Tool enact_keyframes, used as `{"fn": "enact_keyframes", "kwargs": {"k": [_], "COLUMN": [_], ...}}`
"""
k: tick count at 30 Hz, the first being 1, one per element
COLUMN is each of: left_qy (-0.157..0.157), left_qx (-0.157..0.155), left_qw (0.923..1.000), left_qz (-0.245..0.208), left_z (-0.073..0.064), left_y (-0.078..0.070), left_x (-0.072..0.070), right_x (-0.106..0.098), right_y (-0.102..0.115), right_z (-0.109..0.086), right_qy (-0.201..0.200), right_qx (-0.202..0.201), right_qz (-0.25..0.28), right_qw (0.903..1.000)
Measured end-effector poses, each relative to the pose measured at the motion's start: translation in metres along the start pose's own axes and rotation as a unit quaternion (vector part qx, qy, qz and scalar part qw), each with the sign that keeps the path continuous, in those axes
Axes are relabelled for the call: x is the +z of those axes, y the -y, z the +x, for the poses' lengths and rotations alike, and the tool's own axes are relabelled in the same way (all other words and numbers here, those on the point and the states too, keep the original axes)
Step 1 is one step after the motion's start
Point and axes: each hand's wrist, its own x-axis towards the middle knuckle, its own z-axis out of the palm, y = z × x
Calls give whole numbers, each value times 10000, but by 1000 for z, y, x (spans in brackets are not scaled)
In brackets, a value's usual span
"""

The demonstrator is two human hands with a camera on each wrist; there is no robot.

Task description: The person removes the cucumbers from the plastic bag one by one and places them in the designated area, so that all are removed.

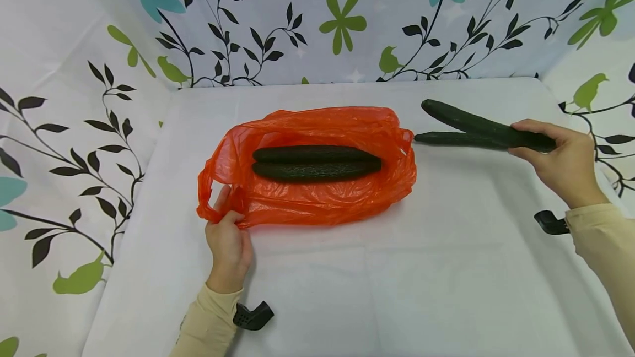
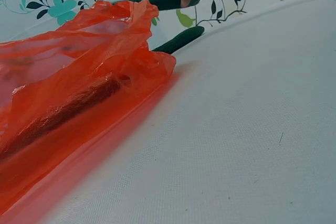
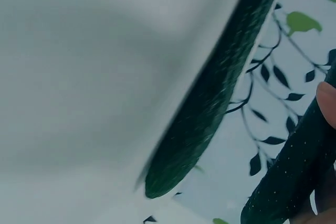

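Observation:
An orange-red plastic bag [image 1: 317, 205] lies spread on the table with its mouth open upward. Two dark green cucumbers [image 1: 317, 163] rest side by side inside it. My left hand [image 1: 230, 244] grips the bag's left handle, some fingers hidden behind the plastic. Over on the right, my right hand [image 1: 570, 164] pinches one end of a cucumber [image 1: 471, 120] between thumb and fingers, raised above the table. Another cucumber [image 3: 210, 98] lies on the table beneath it, its left tip close to the bag's right edge.
A white cloth covers the table [image 1: 421, 280]. Behind and at both sides hangs a white curtain [image 1: 307, 26] printed with leaves, birds and flowers. A black device [image 1: 253, 315] sits at the left wrist, and a similar device [image 1: 552, 222] at the right.

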Motion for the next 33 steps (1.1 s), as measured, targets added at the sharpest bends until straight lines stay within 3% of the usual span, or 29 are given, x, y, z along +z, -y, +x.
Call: {"fn": "enact_keyframes", "kwargs": {"k": [6,9,18,29,33], "left_qy": [-54,-91,-72,-78,-51], "left_qx": [6,-16,-48,-4,27], "left_qw": [10000,10000,9999,10000,10000], "left_qz": [-1,31,77,52,10], "left_z": [1,1,3,4,5], "left_y": [-1,-2,0,0,0], "left_x": [1,1,0,1,1], "right_x": [0,3,9,15,18], "right_y": [-22,-32,-48,-54,-55], "right_z": [-1,1,3,8,10], "right_qy": [574,758,1242,1391,1442], "right_qx": [-170,-246,-425,-340,-431], "right_qz": [-985,-1185,-1414,-1336,-1527], "right_qw": [9933,9898,9812,9806,9767]}}
